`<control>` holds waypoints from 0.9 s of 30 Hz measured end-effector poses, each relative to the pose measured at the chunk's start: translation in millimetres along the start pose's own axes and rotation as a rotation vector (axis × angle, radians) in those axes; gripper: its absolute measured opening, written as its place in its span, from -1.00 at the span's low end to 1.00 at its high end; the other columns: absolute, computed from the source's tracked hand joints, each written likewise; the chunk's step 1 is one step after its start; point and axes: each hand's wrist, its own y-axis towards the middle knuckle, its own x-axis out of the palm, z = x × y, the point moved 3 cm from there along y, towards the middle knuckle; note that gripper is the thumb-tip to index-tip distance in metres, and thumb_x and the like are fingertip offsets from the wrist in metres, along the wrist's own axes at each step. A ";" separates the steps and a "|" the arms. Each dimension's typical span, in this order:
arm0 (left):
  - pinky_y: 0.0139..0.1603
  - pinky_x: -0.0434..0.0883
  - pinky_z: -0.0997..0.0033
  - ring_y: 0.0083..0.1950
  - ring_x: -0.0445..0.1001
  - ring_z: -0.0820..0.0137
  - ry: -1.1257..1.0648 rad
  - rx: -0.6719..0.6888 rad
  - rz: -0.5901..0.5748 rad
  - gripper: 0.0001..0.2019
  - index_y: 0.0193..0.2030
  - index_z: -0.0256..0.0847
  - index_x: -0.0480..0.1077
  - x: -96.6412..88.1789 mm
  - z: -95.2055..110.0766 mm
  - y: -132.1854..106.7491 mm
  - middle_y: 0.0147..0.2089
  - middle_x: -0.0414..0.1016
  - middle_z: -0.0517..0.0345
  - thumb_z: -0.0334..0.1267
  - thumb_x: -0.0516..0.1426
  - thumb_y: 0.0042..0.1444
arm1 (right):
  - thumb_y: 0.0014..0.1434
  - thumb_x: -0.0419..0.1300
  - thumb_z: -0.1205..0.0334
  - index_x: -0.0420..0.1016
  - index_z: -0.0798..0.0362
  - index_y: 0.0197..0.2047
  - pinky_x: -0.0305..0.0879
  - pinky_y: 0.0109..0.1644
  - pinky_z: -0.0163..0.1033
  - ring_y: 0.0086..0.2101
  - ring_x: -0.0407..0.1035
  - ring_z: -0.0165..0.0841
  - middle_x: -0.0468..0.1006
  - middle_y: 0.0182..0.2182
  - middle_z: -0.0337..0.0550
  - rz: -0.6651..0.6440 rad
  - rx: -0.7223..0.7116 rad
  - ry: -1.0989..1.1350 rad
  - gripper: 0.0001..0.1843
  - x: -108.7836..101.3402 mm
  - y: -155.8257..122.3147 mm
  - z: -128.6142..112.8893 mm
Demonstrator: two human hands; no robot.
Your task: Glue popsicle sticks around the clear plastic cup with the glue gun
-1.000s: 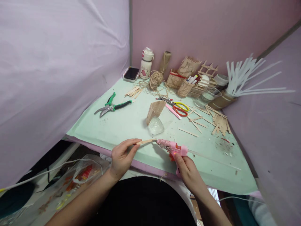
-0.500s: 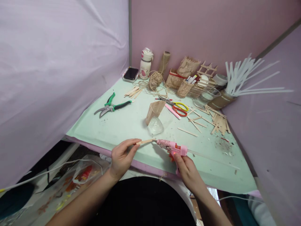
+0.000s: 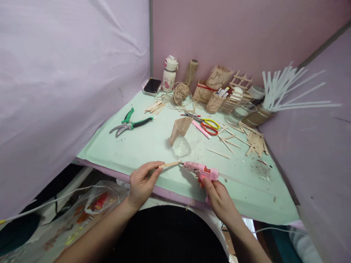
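Between the thumb and fingers of my left hand (image 3: 144,179) is a wooden craft stick (image 3: 170,165), pointing right. My right hand (image 3: 218,195) is wrapped round the handle of a pink hot glue gun (image 3: 201,170), whose nozzle meets the stick's far end. A long clear glue stick (image 3: 241,179) juts from the gun's back. Just beyond both hands stands a clear glass dish (image 3: 181,147) with a panel of joined craft sticks (image 3: 180,129) upright at its far side. Whether there is glue on the held stick is too small to tell.
Green-handled pruning shears (image 3: 128,125) lie left on the table. Scissors (image 3: 210,126) and a pink pen-like tool (image 3: 201,129) lie beyond the dish. Loose craft sticks (image 3: 256,142) are piled at right. Twine (image 3: 181,94), a bottle (image 3: 169,75) and a phone (image 3: 153,86) stand or lie at the back.
The glue gun has shifted very slightly to the right along the stick's tip, and its red light no longer shows. Otherwise both hands keep their place.
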 end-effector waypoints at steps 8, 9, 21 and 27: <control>-0.07 0.54 0.46 -0.16 0.61 0.42 -0.011 -0.001 -0.004 -0.85 -0.16 -0.18 0.55 0.8 -0.2 0.6 -0.19 0.64 0.13 -0.42 0.23 0.13 | 0.27 -0.06 -0.23 0.43 0.05 -0.44 0.29 -0.31 -0.24 -0.45 0.36 -0.28 0.45 -0.53 -0.16 0.021 -0.030 -0.029 -0.45 -2.5 -0.4 -3.8; -0.07 0.53 0.46 -0.16 0.60 0.42 -0.013 0.005 -0.007 -0.85 -0.16 -0.18 0.55 0.8 0.4 0.6 -0.19 0.64 0.13 -0.42 0.22 0.13 | 0.27 -0.06 -0.23 0.43 0.05 -0.44 0.29 -0.30 -0.24 -0.44 0.36 -0.27 0.45 -0.53 -0.16 0.030 -0.037 -0.034 -0.44 -3.4 -1.5 -4.8; -0.17 0.52 0.40 -0.21 0.56 0.39 -0.009 0.054 -0.013 -0.89 -0.19 -0.20 0.53 0.2 0.2 2.1 -0.25 0.59 0.06 -0.41 0.21 0.15 | 0.29 -0.05 -0.21 0.62 0.09 -0.14 0.40 -0.13 -0.14 -0.29 0.48 -0.16 0.59 -0.44 -0.06 -0.025 -0.069 0.051 -0.39 4.1 -15.3 -15.2; -0.22 0.50 0.44 -0.24 0.55 0.41 -0.012 0.071 0.007 -0.88 -0.18 -0.20 0.54 -0.6 3.3 3.7 -0.27 0.57 0.07 -0.41 0.20 0.16 | 0.30 -0.04 -0.19 0.61 0.08 -0.23 0.39 -0.02 -0.13 -0.19 0.49 -0.17 0.64 -0.22 -0.02 -0.059 -0.062 0.110 -0.43 10.6 -15.7 -14.1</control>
